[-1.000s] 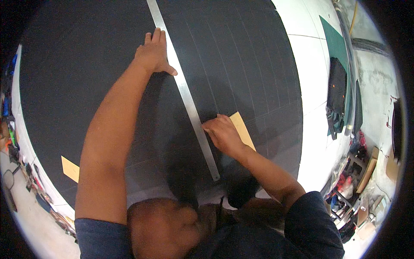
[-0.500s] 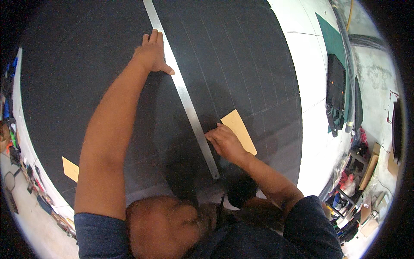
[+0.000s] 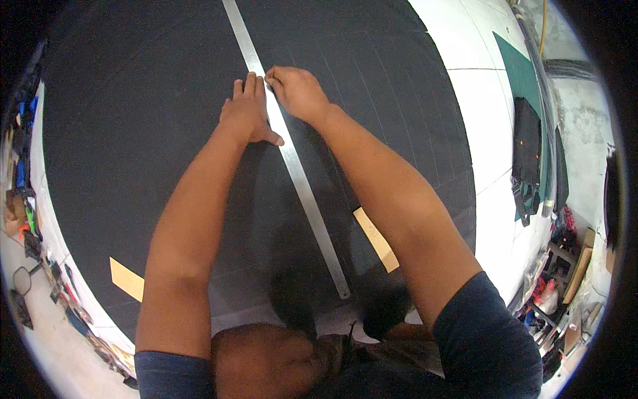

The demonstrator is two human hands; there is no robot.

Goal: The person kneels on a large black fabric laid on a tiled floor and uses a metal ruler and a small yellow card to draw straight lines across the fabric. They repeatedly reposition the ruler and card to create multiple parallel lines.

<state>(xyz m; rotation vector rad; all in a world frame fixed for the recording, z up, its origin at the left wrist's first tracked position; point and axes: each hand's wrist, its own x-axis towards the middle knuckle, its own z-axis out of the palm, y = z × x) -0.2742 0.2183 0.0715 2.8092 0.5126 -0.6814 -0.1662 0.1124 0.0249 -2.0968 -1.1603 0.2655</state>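
A long metal ruler lies diagonally across a large dark sheet marked with faint pale lines. My left hand presses flat beside the ruler's left edge, fingers together and thumb touching the metal. My right hand reaches far forward, right next to the left. Its fingertips are pinched together at the ruler's right edge. I cannot see whether anything small is held in the pinch. A tan card strip lies on the sheet under my right forearm.
A second tan piece lies near the sheet's lower left edge. The white table shows to the right, with a green mat and a black item. Clutter lines the floor on both sides.
My right hand has left the spot near the tan strip and moved up along the ruler to beside my left hand. The left hand has stayed pressed beside the ruler.
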